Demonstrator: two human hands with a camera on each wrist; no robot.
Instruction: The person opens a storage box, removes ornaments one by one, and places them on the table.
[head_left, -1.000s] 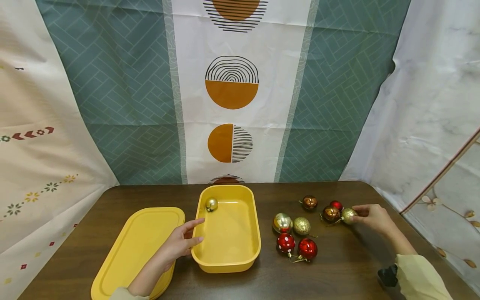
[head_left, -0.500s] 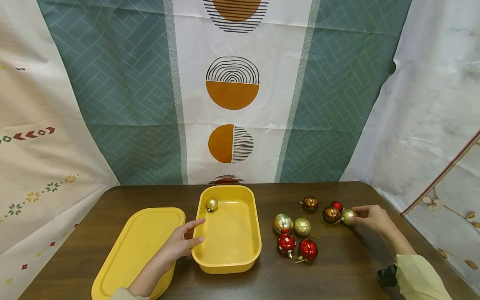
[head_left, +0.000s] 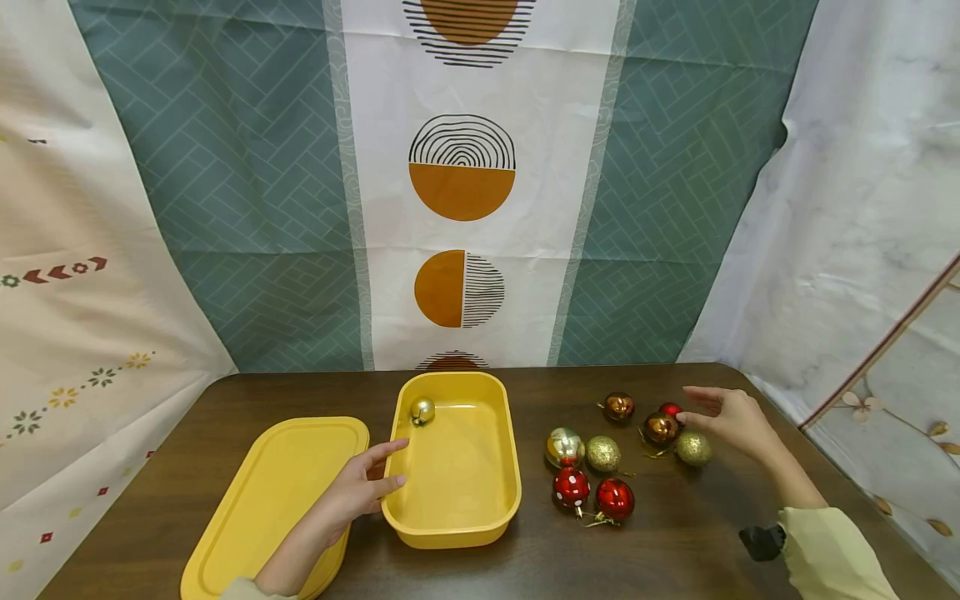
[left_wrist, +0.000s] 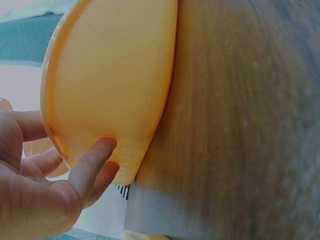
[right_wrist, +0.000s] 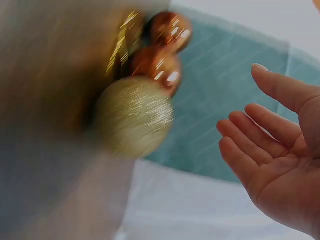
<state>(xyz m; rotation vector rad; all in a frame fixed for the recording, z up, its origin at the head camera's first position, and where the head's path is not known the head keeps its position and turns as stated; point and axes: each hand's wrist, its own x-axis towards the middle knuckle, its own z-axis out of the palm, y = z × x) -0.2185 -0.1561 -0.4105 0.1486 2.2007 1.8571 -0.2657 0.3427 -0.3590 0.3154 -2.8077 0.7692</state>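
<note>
The left hand [head_left: 358, 486] holds the left wall of a yellow plastic box [head_left: 405, 521]. In the left wrist view, some fingertips [left_wrist: 106, 145] lie on the outside of the wall while other digits reach behind the rim. One small gold ball ornament [head_left: 422, 410] sits in the box's far left corner. At the right, the right hand [head_left: 731, 421] is raised over the ornaments with its thumb and fingers spread. Below it lie a glittery gold ball ornament [head_left: 693, 449], a copper ornament [head_left: 660, 427] and a red ornament [head_left: 670, 409], close together.
A yellow lid [head_left: 277, 487] lies flat left of the box. Between box and right hand rest a shiny gold ornament [head_left: 565, 448], a glittery gold one [head_left: 603, 454], a dotted red ornament [head_left: 571, 487] and a plain red ornament [head_left: 615, 499]. Another copper ornament [head_left: 618, 406] lies farther back.
The right hand has let go of the glittery gold ornament, lifted off it and moved slightly left and away, its fingers spreading. The left hand has stayed at the box.
</note>
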